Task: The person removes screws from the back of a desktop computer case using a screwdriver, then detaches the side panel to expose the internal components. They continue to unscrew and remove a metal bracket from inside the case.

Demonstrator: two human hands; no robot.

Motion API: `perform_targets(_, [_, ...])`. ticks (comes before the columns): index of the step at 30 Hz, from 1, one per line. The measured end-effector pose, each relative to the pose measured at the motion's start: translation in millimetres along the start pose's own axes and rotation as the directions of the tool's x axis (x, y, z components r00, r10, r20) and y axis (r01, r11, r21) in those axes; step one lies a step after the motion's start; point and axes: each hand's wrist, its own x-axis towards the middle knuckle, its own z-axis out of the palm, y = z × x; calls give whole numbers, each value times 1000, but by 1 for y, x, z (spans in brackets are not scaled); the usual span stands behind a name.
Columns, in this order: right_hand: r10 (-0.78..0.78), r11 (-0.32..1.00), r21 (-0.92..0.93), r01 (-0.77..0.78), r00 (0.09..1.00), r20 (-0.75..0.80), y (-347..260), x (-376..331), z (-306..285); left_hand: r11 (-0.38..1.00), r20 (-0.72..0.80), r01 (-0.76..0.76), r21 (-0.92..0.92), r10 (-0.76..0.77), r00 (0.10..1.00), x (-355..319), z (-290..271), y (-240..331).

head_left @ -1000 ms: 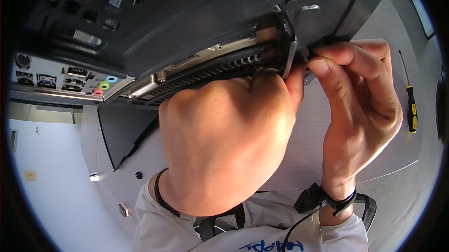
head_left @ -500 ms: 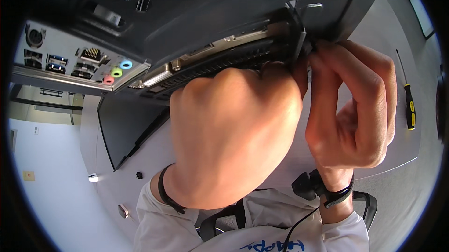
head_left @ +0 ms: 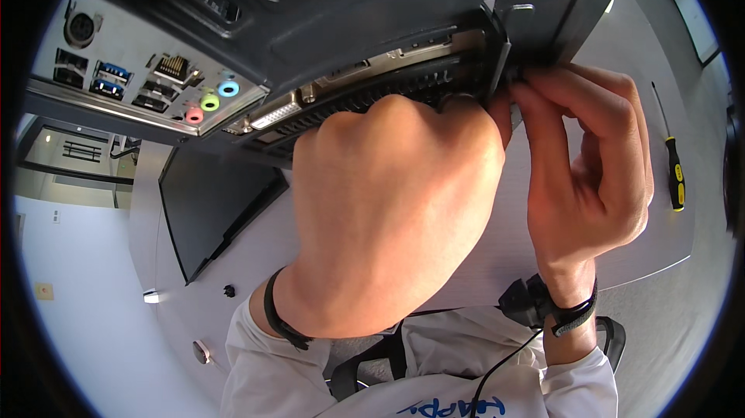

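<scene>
A black desktop computer case (head_left: 372,6) fills the top of the view, its rear port panel (head_left: 147,80) at the left. An expansion card's slotted metal bracket (head_left: 365,100) runs along the case's rear. My left hand (head_left: 388,208) is closed over the bracket's right part, its fingers hidden behind the knuckles. My right hand (head_left: 590,162) pinches the bracket's end beside a black slot cover (head_left: 497,53); whatever small part the fingertips hold is hidden.
A yellow-and-black screwdriver (head_left: 673,166) lies on the grey table (head_left: 628,69) at the right. A black side panel (head_left: 206,201) lies flat at the left. A small dark screw (head_left: 229,291) rests near it. A chair sits below my arms.
The case has shifted down and right in view, showing more of the port panel. Both hands stayed on the bracket end, moving slightly right with it.
</scene>
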Motion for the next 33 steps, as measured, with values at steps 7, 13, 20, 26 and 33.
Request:
perform_targets(7, [70,997,35,-73,995,69,-2,-1,-4,999,-12,27,-17,-28,1000,1,2,0])
perform_targets(13, [110,986,114,-121,989,104,-3,2,-7,999,-12,40,-16,-40,999,1,3,1])
perform_targets(20, [-100,994,34,99,995,11,1,3,3,1000,-5,17,-2,-17,1000,1,0,2])
perform_targets(26, [-109,994,-30,108,994,-13,-2,4,3,1000,10,16,23,-17,1000,1,0,2])
perform_targets(33, [-107,994,-19,107,994,-32,0,5,5,1000,6,12,-8,-12,1000,1,-1,2])
